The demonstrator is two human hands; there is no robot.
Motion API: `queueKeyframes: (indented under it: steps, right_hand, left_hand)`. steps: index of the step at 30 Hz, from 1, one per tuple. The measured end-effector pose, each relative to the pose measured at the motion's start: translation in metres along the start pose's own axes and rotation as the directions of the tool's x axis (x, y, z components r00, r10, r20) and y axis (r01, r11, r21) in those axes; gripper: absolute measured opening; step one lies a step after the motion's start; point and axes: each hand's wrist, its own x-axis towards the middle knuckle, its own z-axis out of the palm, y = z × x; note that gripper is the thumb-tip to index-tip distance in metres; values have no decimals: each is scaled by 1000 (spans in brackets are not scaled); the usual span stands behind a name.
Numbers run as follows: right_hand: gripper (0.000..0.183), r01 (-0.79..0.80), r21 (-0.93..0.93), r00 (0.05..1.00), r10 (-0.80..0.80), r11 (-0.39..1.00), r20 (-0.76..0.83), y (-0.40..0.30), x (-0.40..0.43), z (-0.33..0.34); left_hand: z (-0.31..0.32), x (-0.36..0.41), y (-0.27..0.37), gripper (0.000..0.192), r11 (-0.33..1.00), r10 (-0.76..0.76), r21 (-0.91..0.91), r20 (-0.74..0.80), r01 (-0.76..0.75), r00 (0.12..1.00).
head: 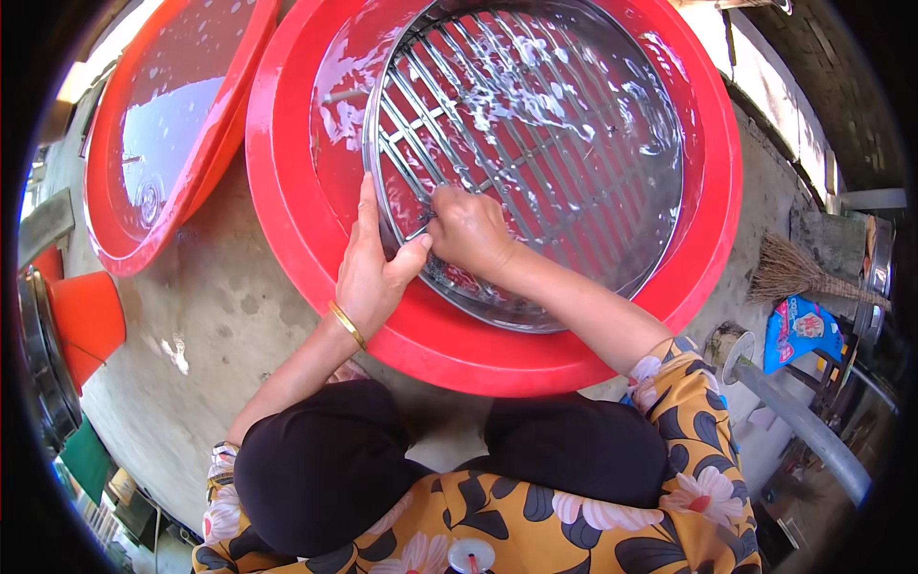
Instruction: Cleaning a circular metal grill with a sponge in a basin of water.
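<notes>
A round metal tray with a slatted bottom (502, 161) lies in water inside a large red plastic basin (459, 369). My left hand (373, 269), with a gold bangle at the wrist, holds the tray's near-left rim, fingers along the outside and thumb over the edge. Just inside that rim, my right hand (466, 226) is closed over the slats with its fingers curled. A bit of dark, wiry material shows at its fingertips; what exactly it grips is hidden.
At the upper left stands a second red basin (104, 237) with water. An orange bucket (90, 323) is at the left edge. To the right are a straw broom (785, 273), a blue plastic packet (800, 333) and a grey pipe (803, 423). The floor is concrete.
</notes>
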Motion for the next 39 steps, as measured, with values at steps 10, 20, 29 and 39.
queueKeyframes:
  steps: [10,20,29,39]
  right_hand:
    - [14,32,13,998,-33,999,51,6,-8,-3]
    - [10,90,107,915,-125,990,384,35,-44,-47]
    - [16,-187,127,982,188,974,1,79,-18,-50]
    - [9,25,352,960,-121,936,253,-8,3,7]
  left_hand:
    - [4,1,5,83,994,108,24,-9,-108,994]
    - [2,-2,13,70,980,-18,-196,16,20,1000]
    - [-3,5,13,75,959,-137,-242,55,146,989]
    - [-2,2,14,75,920,-145,-366,21,143,989]
